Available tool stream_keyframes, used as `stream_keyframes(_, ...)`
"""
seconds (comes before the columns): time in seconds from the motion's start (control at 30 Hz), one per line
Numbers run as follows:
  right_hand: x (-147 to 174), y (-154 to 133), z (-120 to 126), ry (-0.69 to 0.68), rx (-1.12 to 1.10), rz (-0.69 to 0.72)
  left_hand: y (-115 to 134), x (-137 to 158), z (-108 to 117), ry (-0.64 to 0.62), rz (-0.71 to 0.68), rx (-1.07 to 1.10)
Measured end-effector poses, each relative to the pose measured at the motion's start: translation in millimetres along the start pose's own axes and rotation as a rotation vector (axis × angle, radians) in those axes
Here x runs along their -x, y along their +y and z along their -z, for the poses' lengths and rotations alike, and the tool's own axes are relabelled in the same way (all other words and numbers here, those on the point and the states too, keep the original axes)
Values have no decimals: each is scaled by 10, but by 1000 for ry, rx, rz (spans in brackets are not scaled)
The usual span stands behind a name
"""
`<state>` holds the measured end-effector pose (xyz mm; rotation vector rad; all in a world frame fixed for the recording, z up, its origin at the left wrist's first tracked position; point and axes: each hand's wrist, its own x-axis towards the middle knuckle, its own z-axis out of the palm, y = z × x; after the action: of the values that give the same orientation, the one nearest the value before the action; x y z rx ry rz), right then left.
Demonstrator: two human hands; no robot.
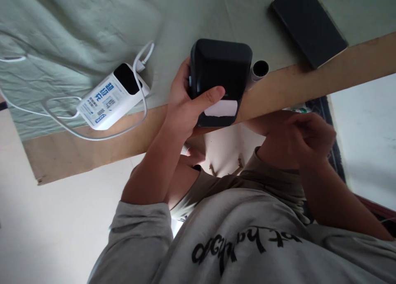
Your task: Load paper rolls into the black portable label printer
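Observation:
My left hand [192, 98] grips a black, box-shaped device that looks like a portable label printer [221, 69], its thumb lying across the front. A white strip [221, 108] shows at the printer's lower end, and a small light-blue part sits on its left side. Close beside its right side stands a pale roll with a dark hollow end [260, 69]. My right hand [311, 137] is over my right thigh, below the table edge, with its fingers curled together. Whether anything is inside those fingers is hidden.
A white power bank [113, 98] with a looped white cable [145, 106] lies to the left on the green cloth [185, 11]. A dark phone [309, 26] rests at the upper right. The wooden table edge [77, 158] crosses in front of my knees.

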<state>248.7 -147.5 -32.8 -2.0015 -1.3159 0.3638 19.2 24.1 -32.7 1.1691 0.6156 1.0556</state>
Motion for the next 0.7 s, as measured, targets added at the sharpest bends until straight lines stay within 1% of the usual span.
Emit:
stream_keyframes(0.13,-15,-26,-5,-2,-63,69,35,10,-14,12,57,-1)
stream_keyframes(0.3,-37,-93,-22,-11,-107,104,13,17,-13,17,34,1)
stream_keyframes(0.53,-31,-181,-2,-23,-122,122,48,29,-46,22,80,25)
stream_keyframes(0.7,28,-138,38,-10,-87,110,-39,-31,-37,15,59,51)
